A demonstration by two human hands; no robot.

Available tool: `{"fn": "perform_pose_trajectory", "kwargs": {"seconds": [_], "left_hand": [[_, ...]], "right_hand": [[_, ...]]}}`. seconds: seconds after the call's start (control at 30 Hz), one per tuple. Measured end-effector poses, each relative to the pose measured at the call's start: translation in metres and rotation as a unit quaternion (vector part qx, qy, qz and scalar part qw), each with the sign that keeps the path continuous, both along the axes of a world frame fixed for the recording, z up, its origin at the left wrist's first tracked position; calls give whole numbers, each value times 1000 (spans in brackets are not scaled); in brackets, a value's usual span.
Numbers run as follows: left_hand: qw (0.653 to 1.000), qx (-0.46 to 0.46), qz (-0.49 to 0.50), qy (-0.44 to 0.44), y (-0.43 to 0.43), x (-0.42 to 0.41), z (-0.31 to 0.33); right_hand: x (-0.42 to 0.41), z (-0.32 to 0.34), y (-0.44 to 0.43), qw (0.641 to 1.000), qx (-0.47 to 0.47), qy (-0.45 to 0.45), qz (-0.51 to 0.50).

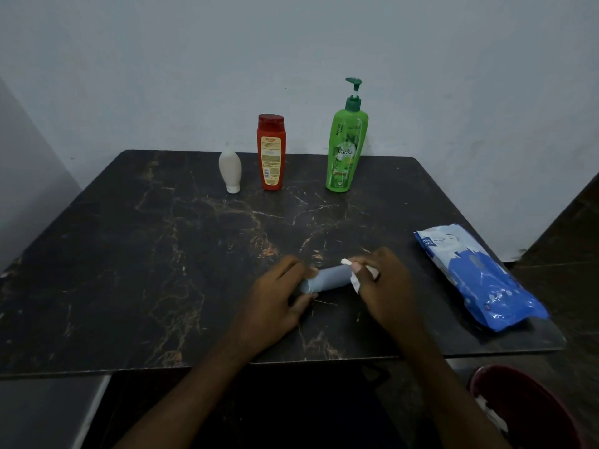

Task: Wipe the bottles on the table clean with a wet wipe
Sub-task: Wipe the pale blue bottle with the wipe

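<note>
Pale grey-blue bottle [325, 279] lying on its side, low over the near middle of the bench [129, 254], clasped at both ends. Left hand [275, 296] closed round its left end, thumb and fingers hiding the base; whether the bottle touches the bench cannot be told. Right hand [385, 286] closed round the other end with a white wet wipe [355, 281] pinched against the bottle, only crumpled edges of it poking out between the fingers. Cap end wholly covered by wipe and fingers. Label, if any, too dim to read.

Right of the grip, well apart: blue and white wipe pack [479, 277], lying flat near the bench edge, print too blurred to read. Far beyond the grip, in a row near the back edge: small white bottle [230, 168] standing on its cap, red bottle [271, 152] upright beside it, tall green pump bottle [345, 144] upright further right, marked "Vatika".

Bench top dark, marble-patterned with tan veins, corners rounded. Plain pale wall [291, 43] behind. Below right of the grip, off the bench, dark red bin [534, 413] cut off by the frame, something white inside. Dim light throughout.
</note>
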State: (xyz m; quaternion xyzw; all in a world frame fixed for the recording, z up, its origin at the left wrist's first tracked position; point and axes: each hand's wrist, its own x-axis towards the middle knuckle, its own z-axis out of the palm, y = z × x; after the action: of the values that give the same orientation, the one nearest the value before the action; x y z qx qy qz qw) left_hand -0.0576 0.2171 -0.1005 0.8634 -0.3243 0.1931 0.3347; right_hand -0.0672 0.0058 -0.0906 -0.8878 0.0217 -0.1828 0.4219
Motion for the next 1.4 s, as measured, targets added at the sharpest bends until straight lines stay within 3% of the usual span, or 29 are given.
{"fn": "perform_pose_trajectory", "kwargs": {"seconds": [0.07, 0.13, 0.3, 0.5, 0.73, 0.9, 0.97, 1.07, 1.17, 1.27, 1.4], "left_hand": [[1000, -30, 7, 7, 1, 0, 2], [997, -68, 17, 14, 1, -1, 6], [994, -101, 37, 21, 1, 1, 8], [988, -140, 62, 26, 2, 3, 5], [988, -134, 69, 33, 2, 4, 4], [990, -119, 59, 37, 2, 3, 3], [992, -109, 49, 36, 3, 3, 4], [990, -127, 46, 44, 3, 4, 4], [985, -148, 62, 55, 2, 5, 4], [983, -163, 60, 58, 2, 5, 3], [983, -159, 55, 68, 1, 3, 5]], "right_hand": [[2, -4, -9, 999, 35, 37, -11], [4, -3, -12, 989, 127, 81, -13], [-1, 10, 9, 906, 405, 116, -41], [-9, 14, 54, 826, 543, 132, -69], [-17, 10, 66, 797, 578, 171, -24], [-5, 24, 41, 757, 634, 123, -101], [2, 24, 30, 786, 598, 103, -114], [4, 20, 32, 865, 475, 106, -124], [-13, 15, 57, 893, 418, 113, -120], [-28, 7, 82, 862, 487, 128, -56], [-23, 14, 74, 811, 564, 134, -86]]}}
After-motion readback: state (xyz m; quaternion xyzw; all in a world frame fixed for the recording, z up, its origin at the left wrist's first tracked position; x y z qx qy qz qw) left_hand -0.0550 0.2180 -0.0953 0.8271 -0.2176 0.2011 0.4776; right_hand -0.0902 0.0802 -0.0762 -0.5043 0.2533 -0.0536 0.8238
